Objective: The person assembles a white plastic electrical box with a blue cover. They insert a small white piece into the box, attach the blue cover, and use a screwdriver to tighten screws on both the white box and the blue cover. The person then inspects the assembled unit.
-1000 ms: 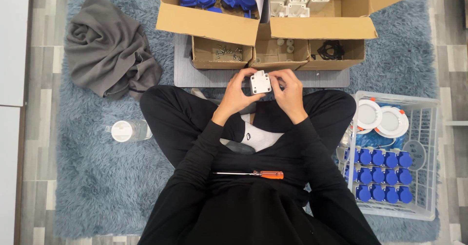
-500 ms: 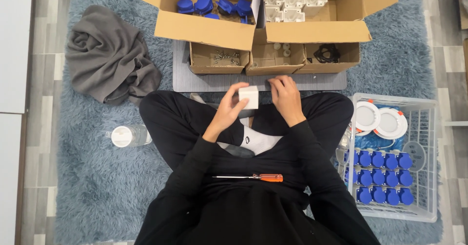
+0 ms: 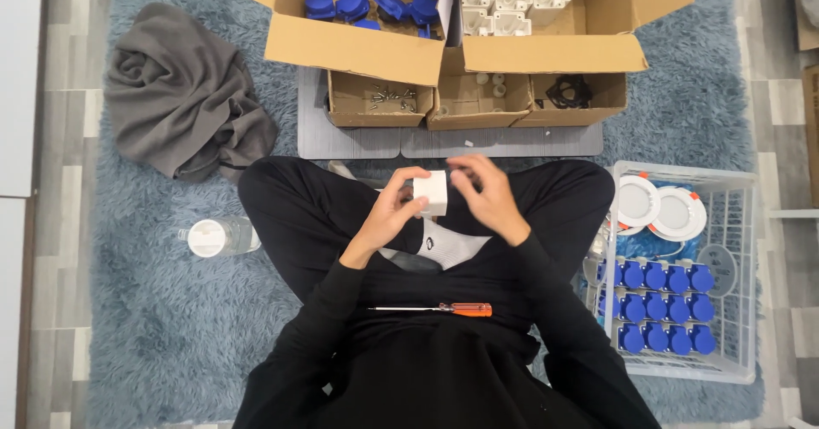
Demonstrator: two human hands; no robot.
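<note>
Left hand [image 3: 391,211] clamps a small white box [image 3: 431,193]; right hand [image 3: 488,194], fingers loosely spread, touches its side, above the orange-handled screwdriver [image 3: 444,310]

A screwdriver [image 3: 444,309] lies across the person's lap. Boxes [image 3: 452,49] sit ahead on the rug [image 3: 171,327], a basket [image 3: 682,275] right, a bottle [image 3: 217,237] and cloth [image 3: 183,96] left.

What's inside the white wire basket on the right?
The white wire basket holds rows of blue round caps and two white round discs at its far end. Whatever lies beneath the caps is covered.
</note>
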